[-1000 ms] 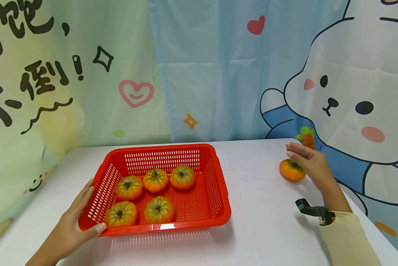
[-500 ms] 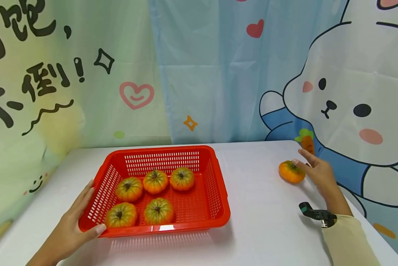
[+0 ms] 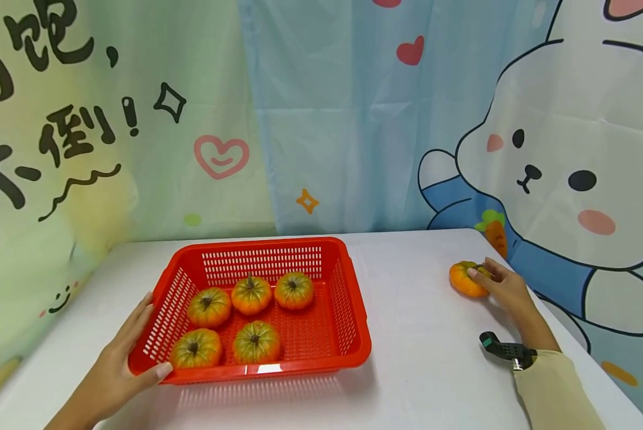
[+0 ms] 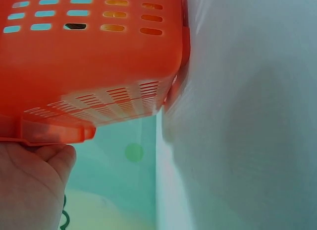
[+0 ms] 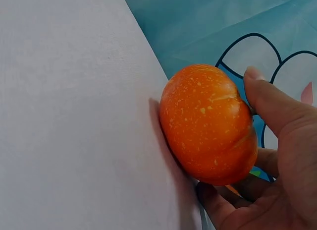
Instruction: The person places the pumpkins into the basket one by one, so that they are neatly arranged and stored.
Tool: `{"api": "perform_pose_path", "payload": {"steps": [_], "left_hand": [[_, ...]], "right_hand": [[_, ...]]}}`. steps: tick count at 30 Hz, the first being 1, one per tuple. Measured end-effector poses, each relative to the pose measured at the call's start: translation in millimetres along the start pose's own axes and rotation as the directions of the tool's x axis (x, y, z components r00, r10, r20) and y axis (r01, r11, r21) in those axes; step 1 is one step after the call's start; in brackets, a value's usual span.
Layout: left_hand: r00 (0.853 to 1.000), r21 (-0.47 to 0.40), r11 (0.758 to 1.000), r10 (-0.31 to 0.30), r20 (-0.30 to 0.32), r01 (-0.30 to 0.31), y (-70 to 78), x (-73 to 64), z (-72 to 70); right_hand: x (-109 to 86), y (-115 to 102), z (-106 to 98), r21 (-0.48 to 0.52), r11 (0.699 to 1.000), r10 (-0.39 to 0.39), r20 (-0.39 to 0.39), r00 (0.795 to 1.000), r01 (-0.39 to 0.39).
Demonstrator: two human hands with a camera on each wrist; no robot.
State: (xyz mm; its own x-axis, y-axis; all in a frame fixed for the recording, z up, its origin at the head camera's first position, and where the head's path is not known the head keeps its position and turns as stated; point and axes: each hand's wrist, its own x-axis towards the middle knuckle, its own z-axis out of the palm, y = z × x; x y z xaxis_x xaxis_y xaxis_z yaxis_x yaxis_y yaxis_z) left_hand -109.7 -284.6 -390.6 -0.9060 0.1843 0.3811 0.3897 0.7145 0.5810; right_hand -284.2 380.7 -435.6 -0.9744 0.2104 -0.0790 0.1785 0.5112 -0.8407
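Note:
A red plastic basket (image 3: 327,358) with slotted walls stands on the white table, holding several small orange-and-green pumpkins (image 3: 257,341). My left hand (image 3: 109,373) holds its near left corner, thumb on the front rim and fingers along the left side. In the left wrist view, part of that hand (image 4: 34,183) shows under the basket's rim (image 4: 54,133). Over at the right, my right hand (image 3: 507,292) holds a single pumpkin (image 3: 468,282) near its stem. In the right wrist view the thumb lies by the stem and the fingers bend around the far side of the pumpkin (image 5: 205,126).
The white table (image 3: 413,334) stretches between basket and single pumpkin, its right edge passing close to my right hand. Behind it hangs a printed curtain (image 3: 321,119) with a cartoon rabbit. A black camera mount (image 3: 504,349) sticks out from my right wrist.
My right hand has come down from above onto the single pumpkin, its thumb and fingers closing at the stem. The left hand and basket have stayed put; the head view has tilted slightly.

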Motion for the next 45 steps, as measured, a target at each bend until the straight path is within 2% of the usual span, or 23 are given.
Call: {"api": "perform_pose_path", "payload": {"steps": [9,24,32,39,45], "left_hand": [[1.0,-0.005,1.0,0.011,-0.004,-0.011,-1.1,-0.8,1.0],[1.0,-0.002,1.0,0.008,-0.002,-0.008,-0.6,3.9,2.6],[0.996,-0.033,0.996,0.086,-0.019,-0.087,-2.4,0.9,1.0],[0.999,-0.023,0.999,0.044,-0.011,-0.044,-1.7,1.0,0.9],[0.999,-0.014,0.999,0.036,-0.011,-0.036,-1.0,0.3,0.3]], "right_hand": [[-4.0,-3,6,0.09,0.996,0.007,0.033,0.999,-0.01],[-1.0,-3,6,0.041,0.999,0.009,0.008,1.0,-0.009],[-5.3,-9,14,0.022,1.0,-0.017,0.043,0.999,0.016],[-9.5,-15,13,-0.04,0.998,-0.055,0.049,0.997,0.057],[-11.2,-25,16,-0.114,0.987,-0.103,0.083,0.991,0.112]]}}
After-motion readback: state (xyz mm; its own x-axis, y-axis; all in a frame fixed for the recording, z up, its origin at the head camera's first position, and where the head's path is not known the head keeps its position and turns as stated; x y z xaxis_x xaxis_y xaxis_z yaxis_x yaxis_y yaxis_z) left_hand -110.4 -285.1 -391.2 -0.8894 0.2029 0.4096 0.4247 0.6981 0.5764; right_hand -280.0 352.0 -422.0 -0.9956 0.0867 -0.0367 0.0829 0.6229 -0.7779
